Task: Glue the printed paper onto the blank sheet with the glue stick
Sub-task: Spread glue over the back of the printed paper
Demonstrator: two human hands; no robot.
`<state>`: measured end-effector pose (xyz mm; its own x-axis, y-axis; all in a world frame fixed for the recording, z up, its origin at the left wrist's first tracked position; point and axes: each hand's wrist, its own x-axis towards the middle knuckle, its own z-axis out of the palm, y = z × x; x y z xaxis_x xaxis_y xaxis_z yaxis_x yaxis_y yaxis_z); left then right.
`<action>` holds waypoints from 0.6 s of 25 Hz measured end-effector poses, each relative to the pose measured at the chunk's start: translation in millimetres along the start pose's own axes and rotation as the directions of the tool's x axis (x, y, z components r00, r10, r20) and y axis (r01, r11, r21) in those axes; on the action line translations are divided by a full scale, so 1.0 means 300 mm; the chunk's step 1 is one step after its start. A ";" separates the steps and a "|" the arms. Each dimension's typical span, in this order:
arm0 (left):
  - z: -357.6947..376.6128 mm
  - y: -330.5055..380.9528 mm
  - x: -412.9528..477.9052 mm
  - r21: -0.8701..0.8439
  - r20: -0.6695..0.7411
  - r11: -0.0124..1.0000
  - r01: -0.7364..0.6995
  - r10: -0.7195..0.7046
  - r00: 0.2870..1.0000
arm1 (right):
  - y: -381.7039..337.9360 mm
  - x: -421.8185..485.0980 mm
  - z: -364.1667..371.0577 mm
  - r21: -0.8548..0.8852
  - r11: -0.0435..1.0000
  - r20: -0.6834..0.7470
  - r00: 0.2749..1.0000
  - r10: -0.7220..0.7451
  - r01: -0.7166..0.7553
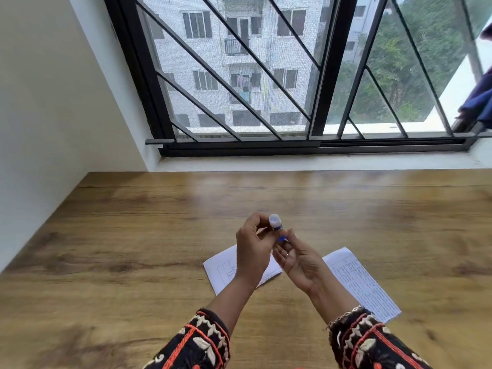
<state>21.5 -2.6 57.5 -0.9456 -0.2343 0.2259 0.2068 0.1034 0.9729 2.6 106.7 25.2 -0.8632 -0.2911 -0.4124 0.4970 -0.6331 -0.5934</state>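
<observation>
A small glue stick point(277, 227) with a white top and blue body is held upright above the wooden table point(133, 235). My left hand point(253, 251) grips its upper part with curled fingers. My right hand point(298, 259) pinches the blue lower end between fingertips, palm turned up. Under my hands lies a white sheet point(223, 270) with a printed table along one edge, partly hidden by my left wrist. A second printed paper point(362, 283), full of small text in a grid, lies to the right by my right forearm.
A white wall point(53, 102) borders the table's left side. Behind the far edge runs a white sill and a black-framed window with diagonal bars point(266, 75). A dark blue cloth point(479, 102) hangs at the upper right.
</observation>
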 end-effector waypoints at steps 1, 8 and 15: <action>-0.003 0.001 0.003 -0.002 -0.009 1.000 -0.001 0.001 1.000 | -0.002 -0.005 -0.003 0.028 0.999 0.034 0.999 -0.027 0.026; 0.002 0.012 -0.004 -0.028 0.019 1.000 0.007 -0.007 1.000 | 0.003 -0.006 -0.017 0.058 0.995 0.082 0.993 -0.084 0.079; 0.001 0.010 -0.008 -0.019 0.042 1.000 0.020 -0.019 0.999 | 0.011 -0.001 0.008 -0.101 0.995 -0.002 1.000 0.020 -0.020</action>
<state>24.3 -1.4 60.0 -0.9589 -0.1959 0.2051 0.1928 0.0801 0.9780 4.3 103.0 24.8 -0.8530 -0.3024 -0.4253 0.5205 -0.5516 -0.6518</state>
